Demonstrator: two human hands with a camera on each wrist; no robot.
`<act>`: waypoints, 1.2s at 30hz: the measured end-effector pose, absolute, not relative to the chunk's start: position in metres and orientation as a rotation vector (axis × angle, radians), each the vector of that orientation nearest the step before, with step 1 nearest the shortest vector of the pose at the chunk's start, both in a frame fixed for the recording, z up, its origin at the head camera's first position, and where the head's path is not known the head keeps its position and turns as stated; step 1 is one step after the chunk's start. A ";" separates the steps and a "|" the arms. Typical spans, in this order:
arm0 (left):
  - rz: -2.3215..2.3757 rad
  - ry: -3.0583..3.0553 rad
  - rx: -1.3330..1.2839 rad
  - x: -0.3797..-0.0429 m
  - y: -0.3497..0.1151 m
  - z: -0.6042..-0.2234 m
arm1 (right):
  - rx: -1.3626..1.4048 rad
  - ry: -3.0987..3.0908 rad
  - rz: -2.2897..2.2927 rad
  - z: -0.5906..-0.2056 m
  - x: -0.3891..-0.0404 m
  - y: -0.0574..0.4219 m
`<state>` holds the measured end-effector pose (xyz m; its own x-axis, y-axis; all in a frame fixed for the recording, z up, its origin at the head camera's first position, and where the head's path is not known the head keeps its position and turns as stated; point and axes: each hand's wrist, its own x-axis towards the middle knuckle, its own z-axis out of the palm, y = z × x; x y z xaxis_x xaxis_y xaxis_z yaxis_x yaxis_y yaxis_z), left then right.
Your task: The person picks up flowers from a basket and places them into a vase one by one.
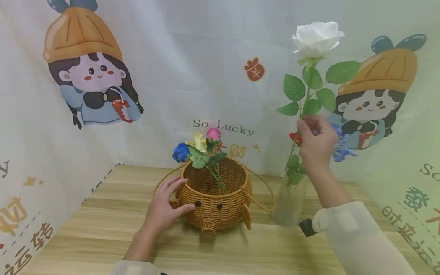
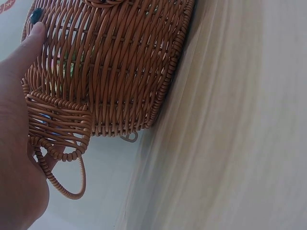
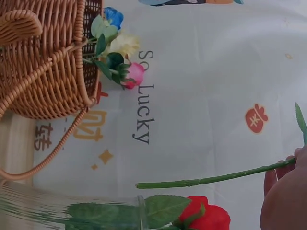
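A wicker basket with an animal face stands on the table, with blue, yellow and pink flowers in it. My left hand holds its left side, thumb by one black eye and fingers up at the rim. In the left wrist view the basket's ear lies between thumb and fingers. My right hand pinches the green stem of a white rose, held upright. The stem's cut end is free, just above the rim of a clear vase.
In the vase, right of the basket, stand a red flower and a blue flower, partly behind my right hand. The basket's looped handle reaches toward the vase. A printed cloth hangs behind the wooden table.
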<state>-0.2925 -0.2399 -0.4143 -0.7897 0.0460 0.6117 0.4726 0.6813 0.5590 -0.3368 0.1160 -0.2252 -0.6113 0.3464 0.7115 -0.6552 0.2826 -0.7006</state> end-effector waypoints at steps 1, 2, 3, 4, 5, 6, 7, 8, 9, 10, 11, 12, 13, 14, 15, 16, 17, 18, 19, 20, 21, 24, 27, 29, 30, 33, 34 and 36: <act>-0.992 -2.326 -0.395 -0.292 -0.240 -0.414 | 0.281 -1.694 1.454 -0.224 -0.336 0.117; -0.991 -2.330 -0.393 -0.292 -0.240 -0.413 | 0.280 -1.687 1.439 -0.222 -0.336 0.118; -0.989 -2.333 -0.391 -0.292 -0.240 -0.413 | 0.280 -1.680 1.424 -0.221 -0.335 0.119; -0.987 -2.335 -0.391 -0.292 -0.240 -0.413 | 0.279 -1.678 1.413 -0.220 -0.334 0.120; -0.986 -2.336 -0.390 -0.292 -0.240 -0.413 | 0.277 -1.675 1.407 -0.219 -0.333 0.120; -0.987 -2.336 -0.390 -0.292 -0.240 -0.413 | 0.268 -1.680 1.398 -0.219 -0.333 0.121; -0.989 -2.336 -0.390 -0.292 -0.240 -0.413 | 0.262 -1.684 1.389 -0.219 -0.333 0.122; -0.992 -2.336 -0.388 -0.292 -0.240 -0.413 | 0.257 -1.687 1.386 -0.219 -0.333 0.123; -0.994 -2.336 -0.386 -0.292 -0.240 -0.413 | 0.255 -1.694 1.396 -0.219 -0.333 0.124; -0.997 -2.337 -0.385 -0.291 -0.240 -0.413 | 0.251 -1.701 1.401 -0.220 -0.333 0.125; -0.999 -2.338 -0.383 -0.291 -0.240 -0.413 | 0.250 -1.704 1.403 -0.221 -0.333 0.126; -1.002 -2.338 -0.381 -0.291 -0.240 -0.413 | 0.244 -1.712 1.402 -0.222 -0.334 0.128; -1.000 -2.337 -0.381 -0.292 -0.240 -0.413 | 0.236 -1.721 1.398 -0.223 -0.335 0.129; -1.000 -2.337 -0.381 -0.292 -0.240 -0.413 | 0.227 -1.727 1.396 -0.225 -0.335 0.130; -0.999 -2.336 -0.383 -0.292 -0.240 -0.413 | 0.217 -1.735 1.392 -0.227 -0.336 0.131; -0.995 -2.335 -0.385 -0.292 -0.240 -0.414 | 0.203 -1.744 1.384 -0.229 -0.337 0.133; -0.991 -2.334 -0.387 -0.293 -0.240 -0.414 | 0.191 -1.750 1.382 -0.231 -0.338 0.134; -0.989 -2.334 -0.388 -0.293 -0.240 -0.415 | 0.176 -1.760 1.378 -0.233 -0.339 0.135; -0.984 -2.334 -0.390 -0.293 -0.240 -0.415 | 0.165 -1.766 1.378 -0.235 -0.339 0.136; -0.987 -2.333 -0.389 -0.293 -0.240 -0.415 | 0.153 -1.771 1.377 -0.237 -0.340 0.137; -0.986 -2.333 -0.390 -0.294 -0.240 -0.415 | 0.142 -1.775 1.378 -0.240 -0.341 0.138; -0.993 -2.330 -0.392 -0.293 -0.240 -0.415 | 0.110 -1.782 1.394 -0.246 -0.342 0.140; -0.990 -2.326 -0.395 -0.294 -0.241 -0.415 | 0.081 -1.795 1.432 -0.252 -0.343 0.142; -0.990 -2.326 -0.396 -0.294 -0.241 -0.416 | 0.076 -1.806 1.452 -0.255 -0.344 0.143; -0.991 -2.325 -0.395 -0.294 -0.241 -0.416 | 0.073 -1.813 1.461 -0.257 -0.344 0.144; -1.000 -2.327 -0.392 -0.293 -0.241 -0.416 | 0.070 -1.835 1.473 -0.262 -0.344 0.145; -1.001 -2.327 -0.392 -0.293 -0.241 -0.416 | 0.071 -1.839 1.481 -0.264 -0.344 0.145; -0.999 -2.327 -0.392 -0.293 -0.241 -0.416 | 0.069 -1.845 1.492 -0.268 -0.345 0.146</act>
<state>-0.2933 -0.2405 -0.4159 -0.7942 0.0421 0.6062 0.4684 0.6779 0.5666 -0.3447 0.1464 -0.2677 -0.7179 0.3979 0.5712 -0.4755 0.3191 -0.8198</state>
